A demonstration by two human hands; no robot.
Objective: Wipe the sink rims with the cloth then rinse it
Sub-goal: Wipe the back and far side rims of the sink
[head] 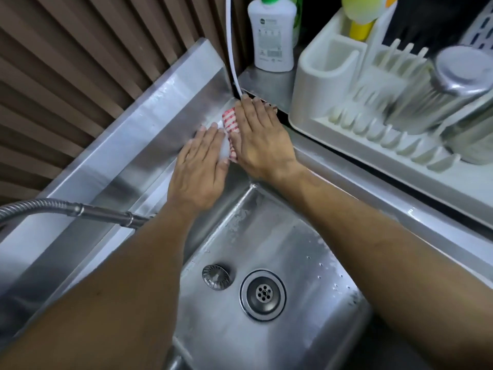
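Observation:
A red-and-white striped cloth (230, 121) lies on the far corner of the steel sink rim (149, 145). My right hand (262, 140) presses flat on the cloth with straight fingers reaching toward the corner. My left hand (200, 166) lies flat beside it, fingers straight, its fingertips on the cloth's pale left part. Most of the cloth is hidden under both hands. Below them lies the sink basin (280, 249), wet with droplets.
A flexible metal faucet hose (80, 209) crosses the left rim. A loose strainer (217, 276) sits beside the drain (263, 294). A white dish rack (373, 108) with metal cups stands at right. A white soap bottle (273, 36) and a white tube (230, 49) stand behind the corner.

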